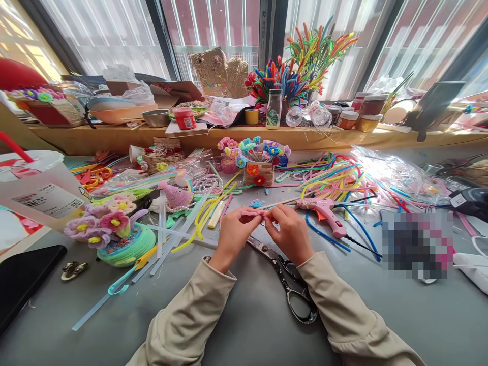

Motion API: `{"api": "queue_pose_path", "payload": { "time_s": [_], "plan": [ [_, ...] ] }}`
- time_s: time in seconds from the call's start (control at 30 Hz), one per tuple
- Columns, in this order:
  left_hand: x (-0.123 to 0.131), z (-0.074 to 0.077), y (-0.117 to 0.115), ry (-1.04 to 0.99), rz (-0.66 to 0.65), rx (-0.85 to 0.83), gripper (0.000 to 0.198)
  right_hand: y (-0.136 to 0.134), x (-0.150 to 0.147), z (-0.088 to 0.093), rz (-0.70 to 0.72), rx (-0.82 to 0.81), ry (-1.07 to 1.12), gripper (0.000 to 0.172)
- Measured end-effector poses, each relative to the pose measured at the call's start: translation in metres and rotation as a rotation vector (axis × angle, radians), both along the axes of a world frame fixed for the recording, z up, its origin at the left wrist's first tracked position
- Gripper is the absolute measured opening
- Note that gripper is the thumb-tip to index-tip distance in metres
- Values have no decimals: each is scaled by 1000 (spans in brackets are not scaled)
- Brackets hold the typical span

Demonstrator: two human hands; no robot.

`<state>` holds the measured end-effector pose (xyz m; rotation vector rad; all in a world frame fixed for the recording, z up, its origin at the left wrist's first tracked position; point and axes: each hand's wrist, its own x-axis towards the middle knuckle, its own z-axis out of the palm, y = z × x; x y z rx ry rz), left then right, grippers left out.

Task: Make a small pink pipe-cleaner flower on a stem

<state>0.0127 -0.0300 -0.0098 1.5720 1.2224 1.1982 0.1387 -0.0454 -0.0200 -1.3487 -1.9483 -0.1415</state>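
Note:
My left hand (233, 235) and my right hand (290, 233) meet above the grey table (244, 315). Both pinch a small pink pipe-cleaner piece (254, 213) between their fingertips, the left at its left end, the right at its right end. Black-handled scissors (287, 284) lie on the table just under my right wrist. A pink glue gun (324, 211) rests right of my right hand, its black cord trailing right. Both sleeves are beige.
Loose pipe cleaners (335, 178) spread at the back right. A green basket with pipe-cleaner flowers (114, 234) sits at the left, clear glue sticks (168, 239) beside it. A plastic cup (41, 188) stands far left, a black phone (23, 279) near it. A cluttered wooden sill (244, 134) runs behind.

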Motion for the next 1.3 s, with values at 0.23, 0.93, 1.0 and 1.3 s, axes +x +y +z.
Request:
{"api": "queue_pose_path", "payload": {
  "time_s": [0.23, 0.93, 1.0, 1.3],
  "plan": [
    [4, 2, -4, 102, 36, 41, 16, -1, -5, -2, -36, -73, 210, 13],
    [-1, -7, 0, 28, -68, 71, 18, 2, -1, -1, 91, -107, 301, 17],
    [-1, -6, 0, -18, -77, 39, 17, 2, -1, -1, 89, -97, 292, 16],
    [0, -5, 2, -264, -107, -143, 16, 1, -1, -2, 68, -24, 210, 14]
  ]
}}
